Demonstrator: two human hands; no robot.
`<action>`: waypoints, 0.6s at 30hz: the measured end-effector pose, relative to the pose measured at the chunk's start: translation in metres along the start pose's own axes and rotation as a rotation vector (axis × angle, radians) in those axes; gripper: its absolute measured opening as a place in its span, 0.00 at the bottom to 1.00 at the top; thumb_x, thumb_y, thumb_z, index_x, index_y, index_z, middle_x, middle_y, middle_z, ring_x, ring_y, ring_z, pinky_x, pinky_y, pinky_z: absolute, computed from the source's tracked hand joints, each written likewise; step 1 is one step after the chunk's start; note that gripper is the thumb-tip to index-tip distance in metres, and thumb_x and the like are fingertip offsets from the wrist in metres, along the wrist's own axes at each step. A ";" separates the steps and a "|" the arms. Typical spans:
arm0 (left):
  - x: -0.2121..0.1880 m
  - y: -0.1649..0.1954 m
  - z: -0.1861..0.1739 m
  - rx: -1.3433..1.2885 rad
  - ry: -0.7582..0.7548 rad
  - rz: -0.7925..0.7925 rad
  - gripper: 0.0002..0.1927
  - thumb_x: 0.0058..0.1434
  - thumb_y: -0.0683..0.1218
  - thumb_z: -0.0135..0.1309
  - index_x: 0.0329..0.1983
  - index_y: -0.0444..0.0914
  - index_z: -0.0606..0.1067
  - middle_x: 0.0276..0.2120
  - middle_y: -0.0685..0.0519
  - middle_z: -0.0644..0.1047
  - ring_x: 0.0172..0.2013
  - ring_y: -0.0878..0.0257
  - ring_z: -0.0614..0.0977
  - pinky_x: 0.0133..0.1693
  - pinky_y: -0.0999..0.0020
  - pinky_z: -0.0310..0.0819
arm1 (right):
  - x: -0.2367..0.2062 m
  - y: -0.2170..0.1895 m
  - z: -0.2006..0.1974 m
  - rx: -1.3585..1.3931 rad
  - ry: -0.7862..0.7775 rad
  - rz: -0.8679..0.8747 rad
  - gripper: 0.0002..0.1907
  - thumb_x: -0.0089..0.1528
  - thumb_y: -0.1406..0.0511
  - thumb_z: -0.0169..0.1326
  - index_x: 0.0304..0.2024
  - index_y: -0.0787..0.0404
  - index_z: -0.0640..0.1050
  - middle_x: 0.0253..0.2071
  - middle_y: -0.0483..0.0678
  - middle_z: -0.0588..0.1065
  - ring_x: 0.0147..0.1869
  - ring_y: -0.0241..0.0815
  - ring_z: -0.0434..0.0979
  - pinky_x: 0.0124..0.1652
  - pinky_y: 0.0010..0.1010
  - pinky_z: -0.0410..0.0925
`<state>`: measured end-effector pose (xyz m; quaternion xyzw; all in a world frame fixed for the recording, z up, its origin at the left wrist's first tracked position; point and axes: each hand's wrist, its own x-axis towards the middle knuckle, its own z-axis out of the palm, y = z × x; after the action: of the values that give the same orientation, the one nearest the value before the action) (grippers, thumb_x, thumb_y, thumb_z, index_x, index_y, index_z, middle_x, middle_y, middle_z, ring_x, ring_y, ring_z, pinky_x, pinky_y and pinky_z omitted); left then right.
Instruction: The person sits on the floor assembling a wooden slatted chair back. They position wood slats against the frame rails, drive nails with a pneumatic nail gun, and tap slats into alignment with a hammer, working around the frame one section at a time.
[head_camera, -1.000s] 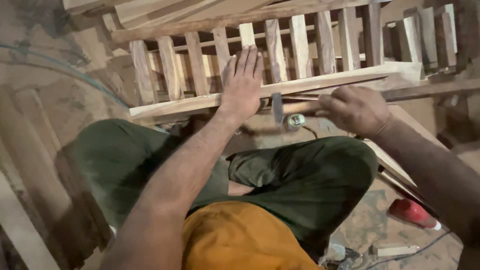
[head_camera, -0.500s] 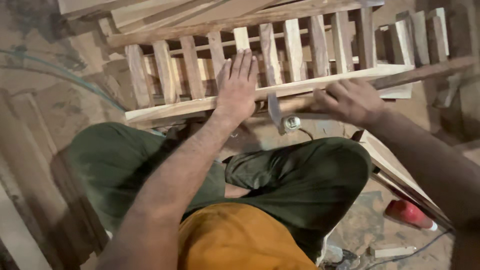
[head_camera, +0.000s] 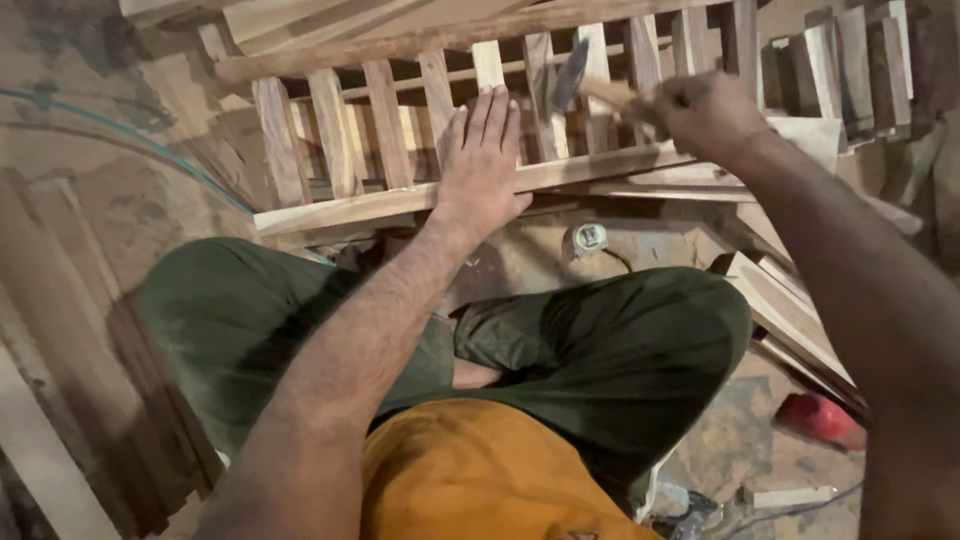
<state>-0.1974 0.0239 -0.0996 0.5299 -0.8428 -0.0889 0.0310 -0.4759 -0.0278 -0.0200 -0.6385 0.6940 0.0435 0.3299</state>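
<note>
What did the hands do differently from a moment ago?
The right hand lifted the hammer from below the front rail up over the slats, keeping its grip. The left hand stayed flat on the wooden frame; the tape measure stayed on the floor.

Dim, warm yellow-brown light, no clear source. Wooden slat frame top centre is the brightest area; corners fall dark, especially lower left floor. Soft shadows under the frame and between the legs. Right hand and hammer motion-blurred; left hand fairly sharp. Right forearm close to lens, soft and underexposed. Slight wide-angle bend at edges. No glare.
</note>
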 end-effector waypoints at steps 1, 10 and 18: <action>0.000 0.000 0.001 -0.002 -0.002 -0.001 0.62 0.46 0.65 0.68 0.74 0.28 0.55 0.75 0.37 0.51 0.75 0.45 0.49 0.72 0.44 0.39 | 0.000 -0.003 -0.002 0.006 0.059 -0.043 0.21 0.73 0.50 0.50 0.58 0.54 0.80 0.35 0.51 0.80 0.33 0.44 0.76 0.34 0.39 0.71; 0.001 -0.006 0.021 0.174 0.166 0.025 0.53 0.54 0.56 0.66 0.76 0.29 0.55 0.76 0.37 0.52 0.76 0.46 0.50 0.73 0.46 0.40 | -0.056 0.015 0.014 -0.223 -0.272 -0.240 0.21 0.64 0.48 0.53 0.50 0.51 0.84 0.37 0.50 0.84 0.36 0.44 0.84 0.41 0.37 0.76; 0.000 -0.003 0.002 -0.028 0.027 0.026 0.58 0.44 0.60 0.70 0.73 0.31 0.58 0.73 0.37 0.54 0.73 0.44 0.52 0.70 0.42 0.43 | -0.088 0.070 0.046 0.352 0.186 0.058 0.20 0.68 0.56 0.56 0.52 0.66 0.79 0.34 0.52 0.77 0.32 0.41 0.77 0.31 0.37 0.73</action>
<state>-0.1952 0.0228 -0.1022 0.5197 -0.8477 -0.0932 0.0511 -0.5244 0.0820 -0.0355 -0.5519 0.7366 -0.1280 0.3695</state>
